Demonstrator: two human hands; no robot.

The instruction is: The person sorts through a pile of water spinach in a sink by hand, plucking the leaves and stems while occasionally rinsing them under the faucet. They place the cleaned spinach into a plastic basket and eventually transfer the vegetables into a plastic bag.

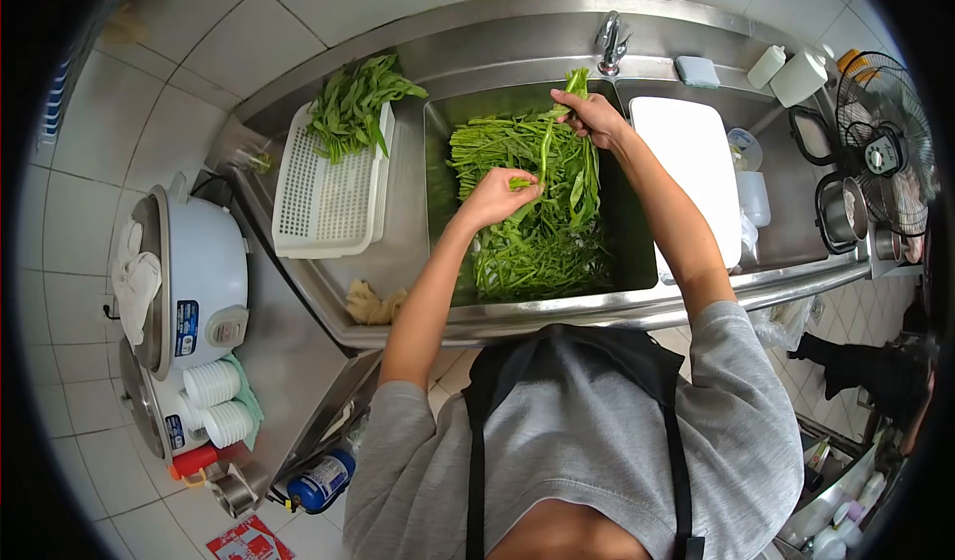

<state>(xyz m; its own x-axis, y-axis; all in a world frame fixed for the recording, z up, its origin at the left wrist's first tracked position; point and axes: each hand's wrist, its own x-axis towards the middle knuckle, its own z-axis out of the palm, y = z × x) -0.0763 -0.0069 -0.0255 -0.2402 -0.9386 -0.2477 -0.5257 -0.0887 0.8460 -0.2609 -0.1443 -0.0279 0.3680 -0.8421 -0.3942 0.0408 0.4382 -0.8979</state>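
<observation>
My right hand (pixel 594 119) is closed around the upper end of a stalk of water spinach (pixel 547 142), near the back of the sink. Lower down, my left hand (pixel 504 198) pinches the same stalk between thumb and fingertips. Beneath both hands, a large heap of water spinach (pixel 537 257) fills much of the steel sink basin (pixel 632 252). Long cut stems lie at its back left, and looser leaves and stems at the front. On the left, more greens (pixel 360 107) rest in a white perforated basket (pixel 328 207).
A faucet (pixel 611 43) stands behind the basin. A white board (pixel 686 177) covers part of the right side. Further right are bottles (pixel 766 66), a fan (pixel 881 152) and a metal pot (pixel 844 210). A cloth (pixel 374 303) lies at the front left, near a big cooker (pixel 204 272).
</observation>
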